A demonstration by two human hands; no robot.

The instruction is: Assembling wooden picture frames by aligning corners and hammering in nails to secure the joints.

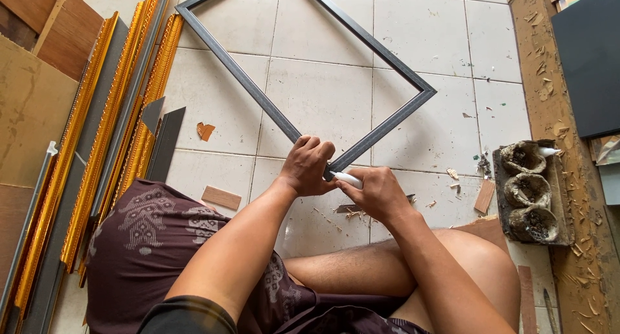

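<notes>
Left hand (309,166) shut on near corner of grey frame (387,124); right hand (374,193) just beside, gripping white tube (347,178), maybe glue.

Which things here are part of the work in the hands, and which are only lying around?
In use:
- dark grey frame, near corner gripped by left hand
- white tool in right hand, held at that corner

Lying about:
- gold mouldings
- wood offcut
- tray with three cups
- wood chips
</notes>
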